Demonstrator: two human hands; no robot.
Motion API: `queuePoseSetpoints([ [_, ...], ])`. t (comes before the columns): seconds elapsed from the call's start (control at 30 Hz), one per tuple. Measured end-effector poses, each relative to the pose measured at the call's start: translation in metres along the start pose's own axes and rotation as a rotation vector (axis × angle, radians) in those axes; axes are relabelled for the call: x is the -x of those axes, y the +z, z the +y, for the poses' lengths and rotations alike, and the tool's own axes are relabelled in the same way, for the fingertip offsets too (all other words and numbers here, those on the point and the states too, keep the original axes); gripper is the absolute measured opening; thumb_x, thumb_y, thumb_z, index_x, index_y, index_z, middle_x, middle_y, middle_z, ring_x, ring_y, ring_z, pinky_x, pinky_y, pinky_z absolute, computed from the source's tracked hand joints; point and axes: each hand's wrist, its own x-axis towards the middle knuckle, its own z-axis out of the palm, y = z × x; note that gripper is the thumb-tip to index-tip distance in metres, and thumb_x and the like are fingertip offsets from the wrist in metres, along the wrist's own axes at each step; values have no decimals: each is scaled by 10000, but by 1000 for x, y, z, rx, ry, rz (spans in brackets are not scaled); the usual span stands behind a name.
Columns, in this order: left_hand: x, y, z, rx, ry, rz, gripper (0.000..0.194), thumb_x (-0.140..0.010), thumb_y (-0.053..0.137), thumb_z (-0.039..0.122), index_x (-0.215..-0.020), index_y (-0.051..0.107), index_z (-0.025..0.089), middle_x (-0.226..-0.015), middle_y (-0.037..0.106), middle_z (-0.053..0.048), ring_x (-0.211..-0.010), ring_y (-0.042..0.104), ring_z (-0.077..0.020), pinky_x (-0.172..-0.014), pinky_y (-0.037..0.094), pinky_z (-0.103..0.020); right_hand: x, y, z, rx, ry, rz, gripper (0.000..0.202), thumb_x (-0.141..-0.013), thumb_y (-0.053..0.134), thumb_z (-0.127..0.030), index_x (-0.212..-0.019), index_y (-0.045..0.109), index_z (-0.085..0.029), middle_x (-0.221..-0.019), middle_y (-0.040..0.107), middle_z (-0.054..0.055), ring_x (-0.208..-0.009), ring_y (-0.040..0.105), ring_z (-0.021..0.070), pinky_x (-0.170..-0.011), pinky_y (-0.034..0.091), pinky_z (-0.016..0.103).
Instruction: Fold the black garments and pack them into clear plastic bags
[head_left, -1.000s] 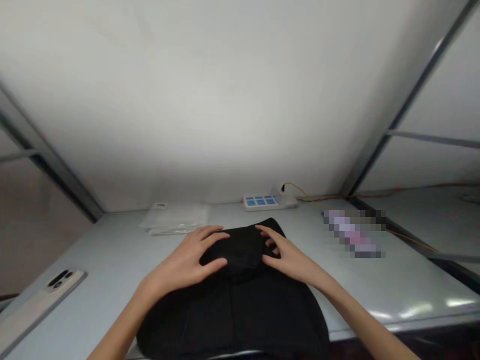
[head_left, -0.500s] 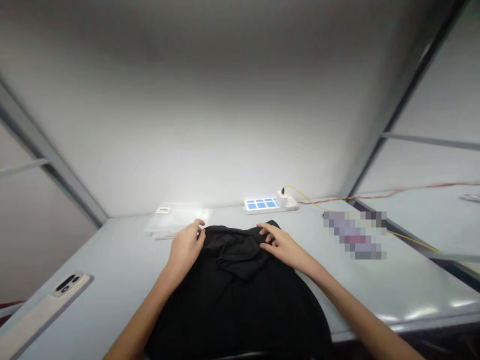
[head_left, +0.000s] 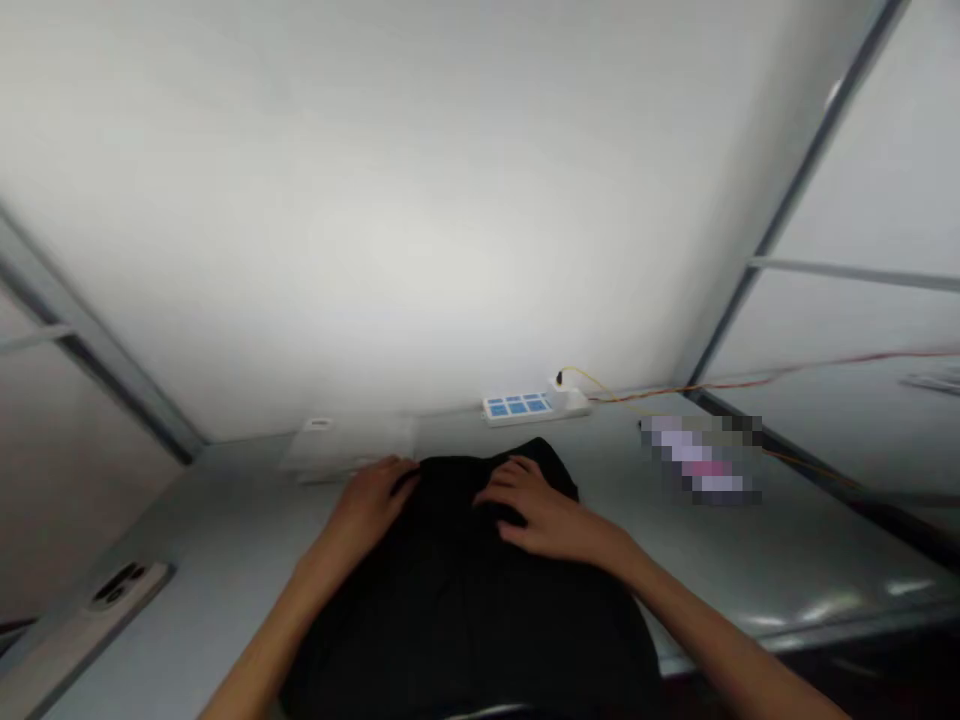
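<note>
A black garment (head_left: pixel 465 600) lies spread in front of me, its near part running down past the bottom of the view. At its far left corner is my left hand (head_left: pixel 375 498), thumb and fingers closed on the cloth edge. My right hand (head_left: pixel 538 512) rests on the garment's upper right part, fingers bent and spread, with the thumb apart and dark cloth showing between. The fabric under both palms is hidden. Some blur and dim light make the folds hard to see.
Behind my left hand lie clear plastic bags (head_left: pixel 352 442). A white power strip (head_left: pixel 525 407) with a plug and yellow cable sits by the wall. A phone (head_left: pixel 90 635) lies at the left, and a pixelated item (head_left: pixel 701 460) at the right of the grey table (head_left: pixel 750 560).
My right hand has moved left and slightly down onto the garment. The loose folded cloth near the top now looks flatter or covered. My left hand has shifted slightly and lies lower over the corner.
</note>
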Motion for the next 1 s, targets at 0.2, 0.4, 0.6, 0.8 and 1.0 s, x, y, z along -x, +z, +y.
queuePoseSetpoints([
  [0.2,44,-44,-10,31,-81,-106,313,-965,487,418,-1045,733,241,-1039,759,-56,-972,712,-259,-907,537,-378,47,-29,33,-38,7,213,245,-842,515,-74,-838,698,-237,-1347,598,73,-1323,468,283,-1128,368,540],
  [0.4,59,-48,-24,222,-282,-230,490,-902,515,628,-1112,720,236,-1086,765,-54,-1021,709,-282,-896,543,-349,88,-28,67,69,220,343,395,-904,398,-125,-1009,749,-274,-1394,601,94,-1315,523,304,-1118,393,579],
  [0.6,18,-26,-31,234,-367,-201,666,-768,603,617,-1227,673,139,-909,762,-102,-830,708,-309,-791,531,-397,51,-11,45,136,282,63,368,-930,646,-439,-1244,662,-248,-1210,694,102,-1188,600,315,-1104,354,589],
  [0.8,-14,-27,-40,321,-279,-241,393,-706,632,593,-748,714,211,-746,722,-51,-743,671,-269,-693,502,-339,21,-20,54,31,316,172,76,-891,659,-248,-957,679,-218,-1001,733,61,-985,670,263,-947,455,445],
  [1.0,-27,-64,-21,414,-183,136,413,-853,573,608,-953,658,216,-955,711,-42,-942,650,-241,-836,497,-321,2,-66,41,36,242,620,83,-854,582,-202,-928,613,-222,-957,699,51,-916,642,250,-844,483,387],
])
